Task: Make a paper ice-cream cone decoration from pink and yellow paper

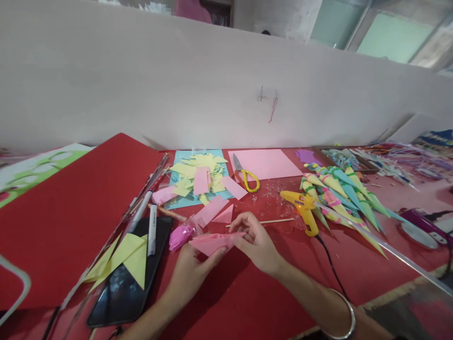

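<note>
A folded piece of pink paper [208,243] is held between both hands above the red table. My left hand [193,267] grips its lower left part, with the thumb lying along the front. At the paper's right tip, my right hand [256,243] pinches with thumb and curled fingers. Just left of the paper lies a bright pink bundle in clear plastic [182,235]. Behind the hands are loose pink paper pieces [212,210] and a thin wooden stick [276,221], partly covered by my right hand.
Yellow-handled scissors [249,179] rest on a pink sheet [279,163]. A yellow glue gun [300,208] with a black cord lies right, beside several decorated paper cones [339,189]. At left are a black phone [120,293], a marker [152,229] and yellow paper triangles [130,252]. A white partition [198,85] stands behind.
</note>
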Tool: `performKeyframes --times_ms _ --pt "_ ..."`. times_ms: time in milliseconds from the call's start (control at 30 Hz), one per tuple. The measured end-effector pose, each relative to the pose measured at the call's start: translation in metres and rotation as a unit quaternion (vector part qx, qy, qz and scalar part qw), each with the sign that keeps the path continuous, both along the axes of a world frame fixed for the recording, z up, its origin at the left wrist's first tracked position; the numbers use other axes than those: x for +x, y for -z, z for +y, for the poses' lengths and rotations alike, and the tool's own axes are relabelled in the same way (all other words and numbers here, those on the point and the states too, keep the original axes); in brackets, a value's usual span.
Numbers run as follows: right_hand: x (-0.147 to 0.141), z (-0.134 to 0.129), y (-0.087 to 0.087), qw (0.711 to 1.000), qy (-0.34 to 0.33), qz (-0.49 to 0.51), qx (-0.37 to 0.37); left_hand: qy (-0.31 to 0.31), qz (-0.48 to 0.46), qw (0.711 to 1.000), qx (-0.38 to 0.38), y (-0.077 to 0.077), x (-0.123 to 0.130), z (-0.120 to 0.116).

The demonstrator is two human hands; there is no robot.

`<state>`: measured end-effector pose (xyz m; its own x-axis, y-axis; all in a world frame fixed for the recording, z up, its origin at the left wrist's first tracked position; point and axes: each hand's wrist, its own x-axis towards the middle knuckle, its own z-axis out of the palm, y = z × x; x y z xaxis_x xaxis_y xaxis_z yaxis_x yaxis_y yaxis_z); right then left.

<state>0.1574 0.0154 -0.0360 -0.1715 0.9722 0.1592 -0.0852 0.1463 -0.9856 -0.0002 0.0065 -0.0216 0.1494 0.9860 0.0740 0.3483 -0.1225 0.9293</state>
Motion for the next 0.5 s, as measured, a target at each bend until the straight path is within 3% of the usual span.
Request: performKeyframes --times_ms 167,500 --pt "-0.0016 0.0017 0.0011 0.996 -0.048 0.041 -0.06 -0.032 -0.015 0.999 -0.022 -0.0002 0.0008 0.0012" --pt "-0.0004 0.0042 -0.0055 0.998 -0.046 -0.011 -0.042 -0.009 0.014 1.0 -0.014 0.0029 -0.0018 0.0028"
